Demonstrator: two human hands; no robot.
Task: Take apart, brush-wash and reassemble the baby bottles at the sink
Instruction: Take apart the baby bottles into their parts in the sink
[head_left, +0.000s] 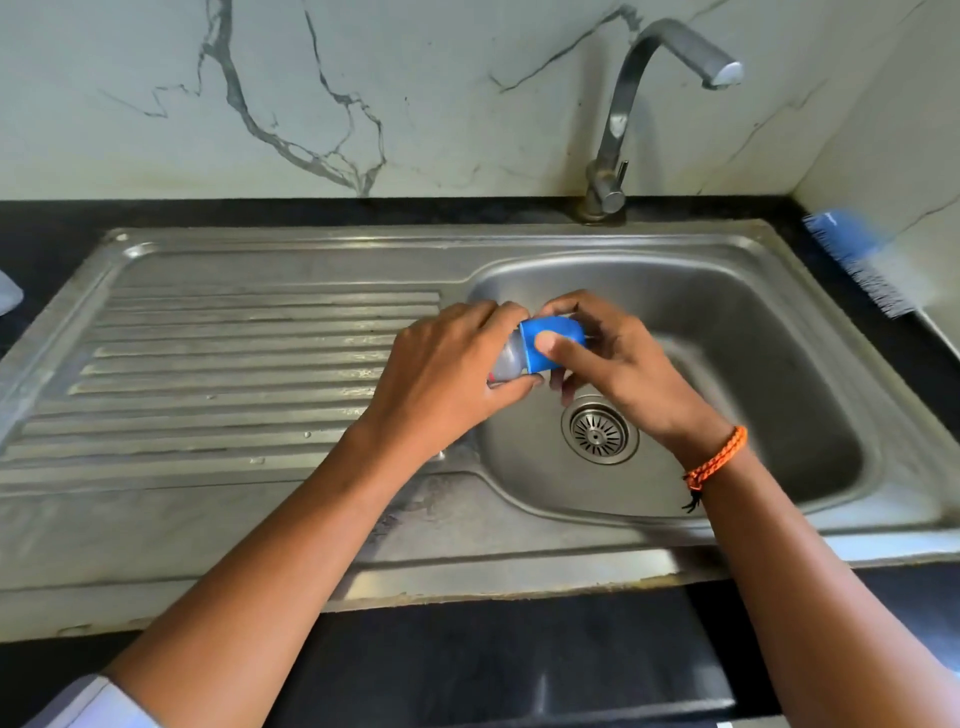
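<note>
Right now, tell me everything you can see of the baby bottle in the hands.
The baby bottle lies roughly on its side, held in the air at the basin's left edge of the steel sink. Its body looks clear or greyish plastic, mostly hidden, with a trace of red near the base. A bright blue cap covers the right end. The left hand grips the body; the right hand grips the cap, thumb pressed on it. Nothing else touches it.

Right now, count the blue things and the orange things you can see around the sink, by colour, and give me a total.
Blue: 2, the bottle's blue cap, held between both hands, and the blue bottle brush on the counter at the far right of the sink.
Orange: 1, the braided wristband on the right wrist.
Total: 3
</note>
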